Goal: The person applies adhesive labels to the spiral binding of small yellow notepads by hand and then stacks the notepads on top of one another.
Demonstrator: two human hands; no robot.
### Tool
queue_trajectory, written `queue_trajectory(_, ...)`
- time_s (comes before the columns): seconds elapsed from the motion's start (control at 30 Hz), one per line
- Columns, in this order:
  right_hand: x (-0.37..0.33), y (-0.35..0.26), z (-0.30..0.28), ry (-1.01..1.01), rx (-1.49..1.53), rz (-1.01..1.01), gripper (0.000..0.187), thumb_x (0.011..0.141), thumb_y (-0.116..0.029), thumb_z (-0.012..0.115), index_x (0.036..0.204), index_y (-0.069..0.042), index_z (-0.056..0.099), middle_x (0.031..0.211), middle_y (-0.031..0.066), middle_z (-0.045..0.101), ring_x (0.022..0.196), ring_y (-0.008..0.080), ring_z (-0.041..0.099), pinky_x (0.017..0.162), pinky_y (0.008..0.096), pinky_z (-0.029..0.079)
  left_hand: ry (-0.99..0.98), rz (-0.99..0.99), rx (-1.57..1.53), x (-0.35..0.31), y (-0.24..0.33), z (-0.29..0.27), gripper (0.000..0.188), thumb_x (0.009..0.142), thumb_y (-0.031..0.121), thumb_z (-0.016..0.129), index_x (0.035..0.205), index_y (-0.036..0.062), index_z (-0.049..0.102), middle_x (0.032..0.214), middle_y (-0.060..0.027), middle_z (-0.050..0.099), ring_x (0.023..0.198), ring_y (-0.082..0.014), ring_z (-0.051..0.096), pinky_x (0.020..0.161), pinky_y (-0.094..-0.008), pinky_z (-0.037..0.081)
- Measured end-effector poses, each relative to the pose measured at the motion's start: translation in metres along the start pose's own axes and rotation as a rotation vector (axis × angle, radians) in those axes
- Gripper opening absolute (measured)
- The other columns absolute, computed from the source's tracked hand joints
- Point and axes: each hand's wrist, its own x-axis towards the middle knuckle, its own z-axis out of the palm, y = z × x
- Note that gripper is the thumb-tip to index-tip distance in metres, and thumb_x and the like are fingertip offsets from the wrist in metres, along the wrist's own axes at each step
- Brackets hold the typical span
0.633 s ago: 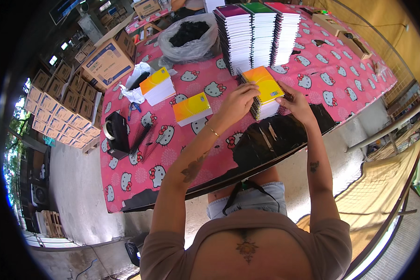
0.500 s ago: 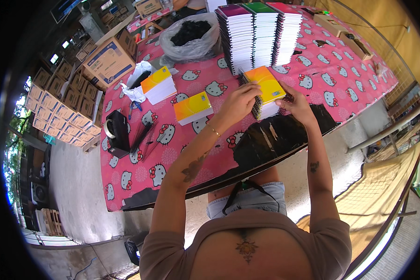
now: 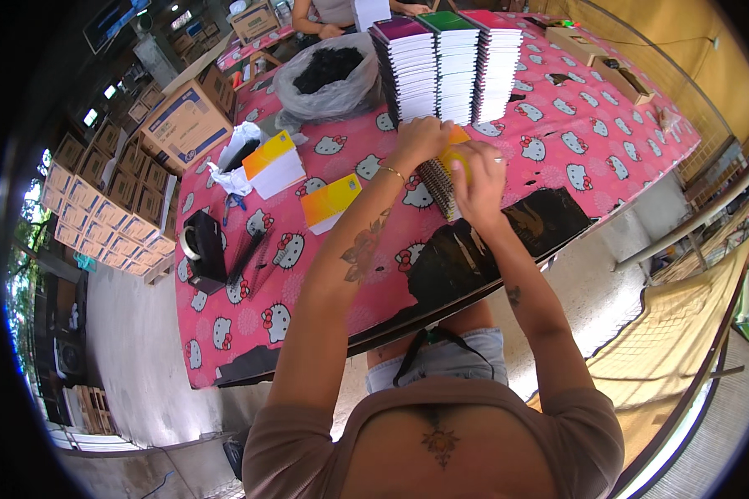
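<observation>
A small stack of spiral notebooks with yellow-orange covers (image 3: 459, 160) lies on the table in front of me, its coiled edges facing left. My left hand (image 3: 424, 141) is closed at the far left corner of the stack, fingertips partly hidden. From the right side, my right hand (image 3: 481, 176) grips the stack, fingers bent over the top cover. Much of the cover is hidden beneath both hands. Left of my left forearm lie two yellow-orange blocks of pages, a nearer one (image 3: 331, 202) and a farther one (image 3: 272, 165).
Tall stacks of purple (image 3: 406, 79), green (image 3: 455, 71) and red (image 3: 499, 66) spiral notebooks stand behind. A plastic bag of black material (image 3: 329, 79), a black tape dispenser (image 3: 205, 249) and black coils (image 3: 248, 256) sit leftward. Cartons (image 3: 187, 121) stand beyond; another person (image 3: 329, 29) is opposite.
Both hands have shifted left with the notebook stack, which has turned to show more of its coils. My right hand has moved from the stack's right edge onto its cover.
</observation>
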Motion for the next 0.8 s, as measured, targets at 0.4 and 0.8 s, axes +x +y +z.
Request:
queue_trajectory(0.4, -0.013, 0.012, 0.010, -0.231, -0.139, 0.198, 0.015, 0.092, -0.024, 0.063, 0.092, -0.009, 0.061, 0.084, 0.0102, 0.064, 0.077, 0.0304, 0.061, 0.074, 0.0434, 0.043, 0.341, 0.257, -0.012, -0.014, 0.021, -0.014, 0.032, 0.097, 0.033, 0.057, 0.101, 0.0049, 0.071, 0.112, -0.0180, 0.070, 0.104, -0.0372, 0.066, 0.088, -0.0478, 0.051)
queue_trajectory(0.8, -0.117, -0.096, -0.008, -0.583, 0.463, 0.229, 0.033, 0.081, -0.012, 0.071, 0.114, -0.012, 0.064, 0.120, 0.0106, 0.058, 0.108, 0.0339, 0.056, 0.090, 0.0453, 0.042, 0.165, 0.105, 0.146, -0.224, -0.117, -0.052, 0.027, 0.085, 0.009, 0.069, 0.112, 0.0044, 0.068, 0.119, -0.0146, 0.066, 0.106, -0.0345, 0.064, 0.089, -0.0429, 0.054)
